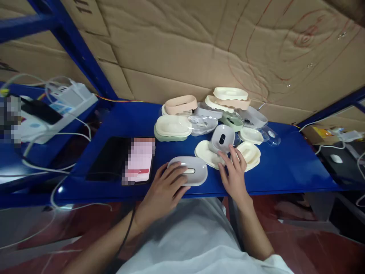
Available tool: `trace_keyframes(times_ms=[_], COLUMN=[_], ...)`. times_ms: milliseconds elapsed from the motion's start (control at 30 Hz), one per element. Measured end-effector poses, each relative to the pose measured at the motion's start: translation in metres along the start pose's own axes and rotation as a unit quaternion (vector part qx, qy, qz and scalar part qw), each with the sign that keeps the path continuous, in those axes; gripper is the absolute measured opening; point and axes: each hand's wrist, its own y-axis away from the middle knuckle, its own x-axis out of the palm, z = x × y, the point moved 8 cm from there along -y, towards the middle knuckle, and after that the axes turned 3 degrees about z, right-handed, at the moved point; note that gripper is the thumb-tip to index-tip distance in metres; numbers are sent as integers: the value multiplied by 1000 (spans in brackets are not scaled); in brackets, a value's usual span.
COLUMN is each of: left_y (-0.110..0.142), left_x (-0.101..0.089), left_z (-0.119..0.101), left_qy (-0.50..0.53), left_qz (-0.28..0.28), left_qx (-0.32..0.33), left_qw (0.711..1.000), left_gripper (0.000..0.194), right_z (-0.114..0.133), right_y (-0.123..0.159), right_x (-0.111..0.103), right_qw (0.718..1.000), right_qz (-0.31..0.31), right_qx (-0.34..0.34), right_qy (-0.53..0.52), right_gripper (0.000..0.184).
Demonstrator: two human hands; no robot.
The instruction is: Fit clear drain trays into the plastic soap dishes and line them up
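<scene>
Under my left hand (168, 182) is an oval grey plastic dish (199, 172) that looks like a soap dish, with a pale slot in its middle. My fingers lie across its left end and the thumb runs along its near edge, gripping it. With fingers apart, my right hand (235, 173) touches the near rim of a smaller grey dish (222, 137) with a dark slot. That dish leans on a cream oval piece (207, 154), near the thumb. Right beside these fingers lies another cream dish (251, 155).
Behind the hands sit stacked cream, green and peach dishes (181, 104) and clear plastic covers (202, 123). A lit phone (140, 160) lies left on the blue table (291, 167). Cardboard (176, 53) walls the back; a power strip (65, 104) with cables stands far left.
</scene>
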Motion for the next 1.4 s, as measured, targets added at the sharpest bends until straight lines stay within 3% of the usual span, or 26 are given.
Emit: trace_keyframes(times_ms=[133,267,367,533,633,733,833,967,1167,1267,1367,1400], left_y=[-1,-2,-3,-3,-1,0,1,1,4,6,7,6], left_x=[0,-2,-2,-6,-11,-11,-10,-10,-10,-9,-8,-8], left_z=[0,1,1,-3,-3,-1,2,8,12,17,24,25], left_qy=[1,3,10,26,32,48,65,96,133,151,173,180], left_qz=[-1,-4,1,-3,-28,-22,-14,-23,-71,-92,-104,-104], left_qx=[-5,-14,-18,-15,-9,-13,-30,-65,-77,-90,-113,-115], left_qw=[1000,1000,1000,1000,999,999,997,993,986,980,973,971], left_gripper=[12,13,13,23,29,37,52,66,87,95,98,98], right_z=[-5,-8,7,36,24,14,16,23,62,66,61,60], right_y=[-16,-17,-31,-105,-151,-166,-158,-132,-47,-13,-1,-1], right_x=[14,14,6,14,42,68,66,28,-29,-27,-5,2], right_qw=[998,998,996,967,961,956,959,974,969,966,962,960], right_qz=[51,56,71,155,203,236,210,144,108,127,169,176], right_qx=[1,11,-45,-202,-190,-172,-178,-149,-205,-202,-175,-166], right_qy=[33,28,31,9,-4,-25,-64,-88,-90,-99,-127,-143], right_gripper=[46,46,45,47,68,75,57,49,47,45,39,45])
